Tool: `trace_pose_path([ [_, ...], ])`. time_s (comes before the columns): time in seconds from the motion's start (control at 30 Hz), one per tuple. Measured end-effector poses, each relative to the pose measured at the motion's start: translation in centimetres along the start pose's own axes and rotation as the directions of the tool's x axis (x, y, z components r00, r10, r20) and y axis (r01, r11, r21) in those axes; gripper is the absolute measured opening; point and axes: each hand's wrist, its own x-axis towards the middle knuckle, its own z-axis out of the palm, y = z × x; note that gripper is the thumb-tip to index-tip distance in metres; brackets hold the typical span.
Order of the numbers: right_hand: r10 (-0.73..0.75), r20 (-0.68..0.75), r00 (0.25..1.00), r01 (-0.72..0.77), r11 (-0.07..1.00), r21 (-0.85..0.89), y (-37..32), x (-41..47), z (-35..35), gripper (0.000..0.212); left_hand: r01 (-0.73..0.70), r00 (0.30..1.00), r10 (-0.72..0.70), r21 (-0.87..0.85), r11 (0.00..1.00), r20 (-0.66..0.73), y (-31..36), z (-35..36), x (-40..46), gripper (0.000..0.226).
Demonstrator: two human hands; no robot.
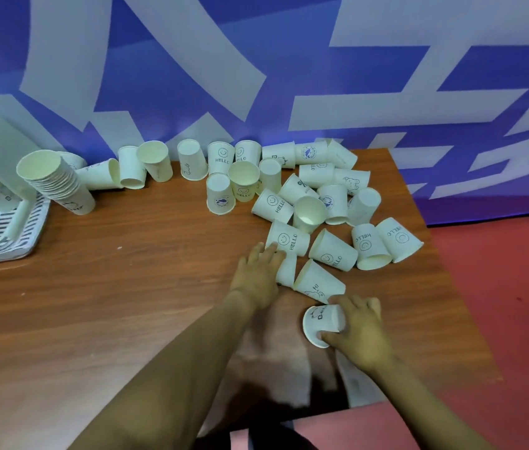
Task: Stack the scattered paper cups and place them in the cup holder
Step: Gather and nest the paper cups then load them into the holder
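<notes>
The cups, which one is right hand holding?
The cup nearest the table's front edge, lying sideways with its mouth facing left. The right hand curls round it; the other cups lie farther back.

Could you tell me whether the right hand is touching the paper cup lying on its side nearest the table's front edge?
Touching. The head view shows the right hand wrapped around the paper cup, fingers over its side and thumb at its rim.

Free room: bare wooden table to my left and front, between the white cup holder with its leaning stack of cups and the scattered paper cups; obstacles: that dense cluster at right and the blue-and-white wall touching the back row.
</notes>
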Motion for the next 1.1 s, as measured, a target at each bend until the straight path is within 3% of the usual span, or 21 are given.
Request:
trace_pose_path([
  [0.2, 0.000, 0.069, 0.998, 0.003, 0.999, -0.039, -0.5, 0.8, -0.7, 0.061, 0.036, 0.998, -0.033, 0.048, 0.998, -0.054, -0.2, 1.1, -1.2, 0.059],
  [0.4, 0.004, 0.104, 0.995, -0.009, 0.999, 0.049, -1.3, 1.2, -1.7, 0.049, 0.144, 0.989, -0.146, -0.131, 0.981, -0.005, -2.6, 1.0, -4.0, 0.074],
  [0.53, 0.013, 0.090, 0.996, -0.033, 0.975, 0.221, -2.6, 1.6, -1.0, 0.056, 0.219, 0.971, -0.237, -0.285, 0.933, -0.031, -4.8, 1.2, -6.7, 0.076],
  [0.7, -0.019, 0.121, 0.992, -0.022, 0.944, 0.330, -6.3, 1.4, 0.4, 0.036, 0.290, 0.934, -0.351, -0.431, 0.855, -0.067, -7.8, 1.3, -10.3, 0.079],
  [0.9, -0.050, 0.100, 0.994, 0.011, 0.934, 0.358, -11.0, 0.9, 0.8, 0.055, 0.192, 0.920, -0.338, -0.520, 0.832, -0.200, -12.3, -1.6, -12.6, 0.089],
  [1.1, -0.043, 0.038, 0.998, 0.024, 0.915, 0.402, -18.7, 0.0, 3.1, 0.083, 0.122, 0.914, -0.302, -0.526, 0.842, -0.272, -19.4, -4.5, -16.2, 0.081],
])
